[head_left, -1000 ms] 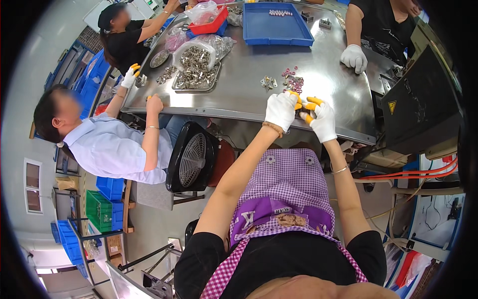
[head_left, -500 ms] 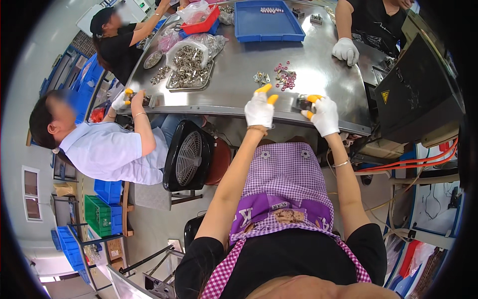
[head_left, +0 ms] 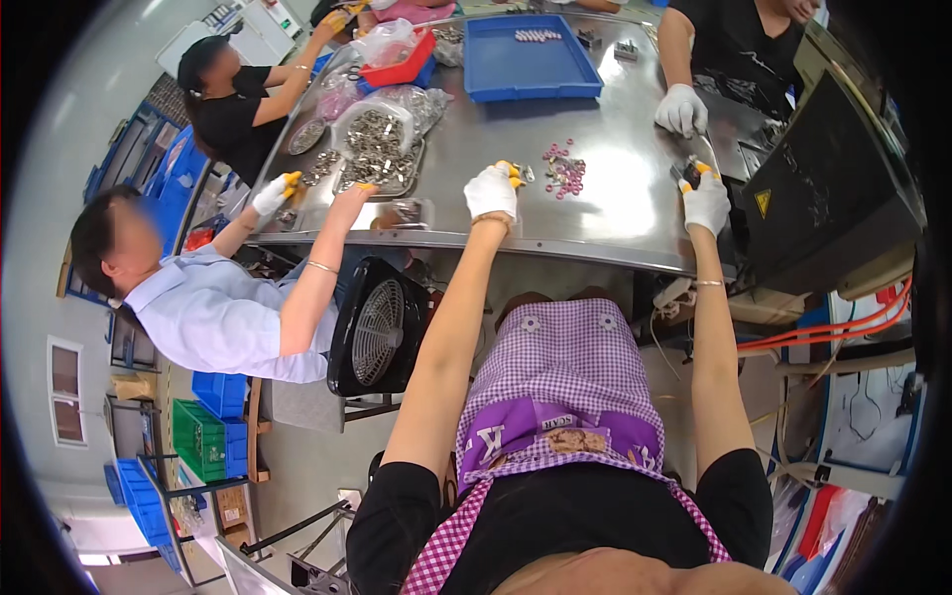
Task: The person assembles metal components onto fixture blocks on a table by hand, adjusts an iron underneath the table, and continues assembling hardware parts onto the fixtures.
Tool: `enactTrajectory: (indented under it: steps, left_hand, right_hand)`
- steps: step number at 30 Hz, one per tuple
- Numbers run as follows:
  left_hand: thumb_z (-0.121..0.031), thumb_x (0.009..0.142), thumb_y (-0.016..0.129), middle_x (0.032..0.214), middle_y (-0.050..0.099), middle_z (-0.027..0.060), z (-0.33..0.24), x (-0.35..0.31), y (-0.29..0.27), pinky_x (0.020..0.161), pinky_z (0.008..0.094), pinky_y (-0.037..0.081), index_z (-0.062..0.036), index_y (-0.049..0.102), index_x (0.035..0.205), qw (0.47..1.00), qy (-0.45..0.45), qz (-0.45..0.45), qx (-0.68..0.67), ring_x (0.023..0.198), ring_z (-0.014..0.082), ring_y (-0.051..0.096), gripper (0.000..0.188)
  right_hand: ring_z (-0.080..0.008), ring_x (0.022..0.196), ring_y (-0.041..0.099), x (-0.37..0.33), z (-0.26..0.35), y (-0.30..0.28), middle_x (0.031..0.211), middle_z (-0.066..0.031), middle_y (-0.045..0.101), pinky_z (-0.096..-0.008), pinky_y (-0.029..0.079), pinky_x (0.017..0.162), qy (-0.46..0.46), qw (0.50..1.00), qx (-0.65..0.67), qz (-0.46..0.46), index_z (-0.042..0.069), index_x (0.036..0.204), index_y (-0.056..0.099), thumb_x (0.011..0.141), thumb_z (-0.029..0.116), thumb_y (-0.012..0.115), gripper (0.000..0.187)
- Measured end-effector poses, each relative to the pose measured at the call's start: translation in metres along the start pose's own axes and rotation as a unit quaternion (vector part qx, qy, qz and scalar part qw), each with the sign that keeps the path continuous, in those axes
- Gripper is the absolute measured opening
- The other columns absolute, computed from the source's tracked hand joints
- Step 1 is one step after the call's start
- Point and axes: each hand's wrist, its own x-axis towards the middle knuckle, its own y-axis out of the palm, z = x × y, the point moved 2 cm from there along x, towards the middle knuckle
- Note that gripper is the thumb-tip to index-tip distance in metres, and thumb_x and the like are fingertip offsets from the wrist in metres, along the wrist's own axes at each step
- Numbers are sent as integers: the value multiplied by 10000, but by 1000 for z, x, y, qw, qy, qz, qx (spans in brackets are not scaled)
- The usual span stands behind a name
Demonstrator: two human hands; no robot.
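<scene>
My left hand [head_left: 493, 191], in a white glove with yellow fingertips, is over the steel table, its fingers curled down at a few small metal parts [head_left: 527, 175]. What lies between those fingertips is too small to make out. Just right of them, small pink rings [head_left: 565, 173] lie in a loose heap. My right hand [head_left: 706, 204], gloved the same way, is by the table's right edge. It grips a small dark metal block [head_left: 684, 171], partly hidden by the fingers.
A blue tray [head_left: 532, 87] with small white-and-pink pieces stands at the back. On the left, a tray of metal parts [head_left: 382, 149] sits near a red bin [head_left: 400, 61] and plastic bags. A black machine [head_left: 828, 188] borders the right. Co-workers sit at the left and far right.
My right hand has moved right and away from me with the dark block. The left hand has shifted slightly left, its fingers curling onto the metal parts. The nearest left co-worker's hands have moved apart.
</scene>
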Motion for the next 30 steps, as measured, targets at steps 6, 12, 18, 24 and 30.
enactTrajectory:
  steps: [6, 12, 18, 24, 30]
  left_hand:
    - [-230, 896, 469, 954, 642, 112, -15, 5, -2, 702, 401, 486, -133, 672, 974, 998, -59, 4, 3, 763, 309, 625, 238]
    - [-211, 931, 411, 889, 613, 98, -16, -9, -32, 709, 407, 481, -152, 662, 1002, 994, -49, -92, 34, 730, 301, 600, 267]
    - [-97, 898, 440, 926, 564, 88, 55, -11, -35, 683, 334, 466, -137, 602, 1093, 853, -179, -99, -480, 710, 202, 546, 257]
    - [21, 869, 484, 973, 567, 79, 174, -7, -34, 656, 267, 503, -87, 546, 1155, 688, -238, -47, -684, 720, 164, 540, 312]
    - [37, 840, 508, 1027, 569, 97, 137, -23, -20, 646, 255, 514, -56, 545, 1144, 786, -234, -17, -572, 763, 179, 561, 320]
  right_hand:
    - [-270, 864, 629, 2, -4, 1, 1038, -70, 639, -357, 503, 779, -8, 1000, 18, -7, 153, 1159, 606, 807, 244, 666, 369]
    - [-267, 870, 629, 0, 1, -2, 1041, -69, 636, -354, 504, 783, 3, 1000, 3, 4, 155, 1168, 601, 806, 250, 670, 381]
    - [-304, 841, 632, 6, -10, 13, 1017, -91, 642, -393, 499, 720, -27, 999, 20, -33, 135, 1131, 598, 794, 303, 665, 383]
    - [-301, 842, 630, 12, -13, 27, 1018, -96, 642, -393, 495, 725, -27, 999, 17, -23, 145, 1141, 594, 793, 323, 663, 397]
    - [-304, 837, 621, 12, -18, 20, 998, -96, 639, -401, 491, 725, -18, 999, -26, -21, 155, 1151, 591, 811, 336, 642, 388]
